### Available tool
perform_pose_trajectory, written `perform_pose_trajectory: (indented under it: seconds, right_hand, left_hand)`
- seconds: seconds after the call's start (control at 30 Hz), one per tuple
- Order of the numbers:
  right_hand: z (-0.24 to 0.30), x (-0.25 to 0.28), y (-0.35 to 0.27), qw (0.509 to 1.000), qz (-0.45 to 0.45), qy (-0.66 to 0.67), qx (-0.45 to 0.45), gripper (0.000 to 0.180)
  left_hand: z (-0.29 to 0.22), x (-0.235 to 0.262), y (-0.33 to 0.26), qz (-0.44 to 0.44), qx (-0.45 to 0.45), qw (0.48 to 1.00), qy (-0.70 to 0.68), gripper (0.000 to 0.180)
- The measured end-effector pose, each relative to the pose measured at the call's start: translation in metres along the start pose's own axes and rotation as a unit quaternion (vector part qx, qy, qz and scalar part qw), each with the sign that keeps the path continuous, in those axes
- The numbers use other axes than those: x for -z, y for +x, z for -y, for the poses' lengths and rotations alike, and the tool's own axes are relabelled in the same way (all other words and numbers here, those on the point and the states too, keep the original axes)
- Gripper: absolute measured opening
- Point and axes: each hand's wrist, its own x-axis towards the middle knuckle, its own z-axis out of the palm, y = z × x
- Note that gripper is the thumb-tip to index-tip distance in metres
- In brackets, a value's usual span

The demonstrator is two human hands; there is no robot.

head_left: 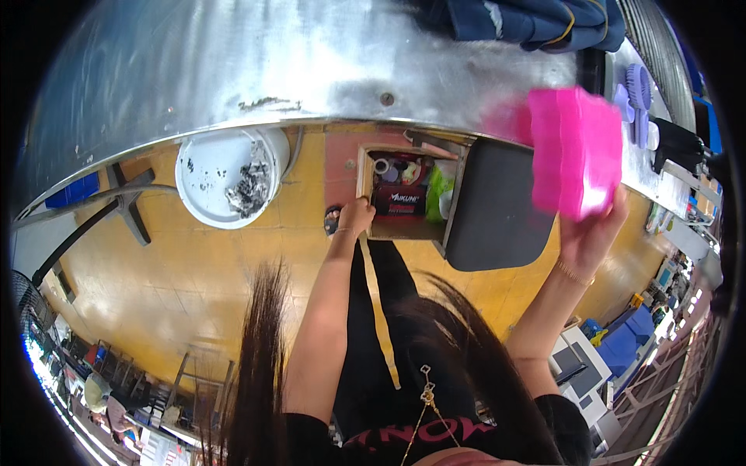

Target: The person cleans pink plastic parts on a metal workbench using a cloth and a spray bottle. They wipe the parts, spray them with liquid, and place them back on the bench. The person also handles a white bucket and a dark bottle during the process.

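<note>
right hand [588, 237] grips a pink tray [576, 151] at upper right; left hand [357, 215] curls on the open drawer [408, 194] edge (mid-fetch); next likely needs a steady placement.

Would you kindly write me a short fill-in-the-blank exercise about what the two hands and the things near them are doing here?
1. The right hand holds up a ____ plastic container.
2. The left hand rests on the edge of an open wooden ____ under the metal table.
3. The white bucket stands on the ____ floor.

Missing words: pink; drawer; yellow
</note>
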Motion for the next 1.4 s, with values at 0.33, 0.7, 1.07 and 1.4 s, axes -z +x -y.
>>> perform_pose_trajectory:
  seconds: [0.33, 0.7, 1.07, 1.4]
  right_hand:
    - [-0.024, -0.052, -0.012, 0.98, -0.09, -0.131, 0.118, 0.056]
    - [-0.353, 0.029, -0.096, 0.762, 0.123, -0.634, -0.046, 0.025]
    - [-0.402, 0.127, -0.023, 0.484, 0.2, -0.828, -0.2, 0.059]
    - [-0.404, 0.12, -0.002, 0.515, 0.193, -0.794, -0.258, 0.071]
  left_hand:
    - [0.003, 0.003, -0.003, -0.006, 0.012, 1.0, -0.025, 0.03]
    - [-0.016, 0.021, -0.011, 0.029, 0.01, 1.0, -0.001, 0.027]
    - [0.018, 0.003, -0.004, 0.003, -0.023, 0.999, -0.023, 0.033]
    - [0.029, -0.003, -0.007, -0.022, -0.038, 0.999, -0.019, 0.035]
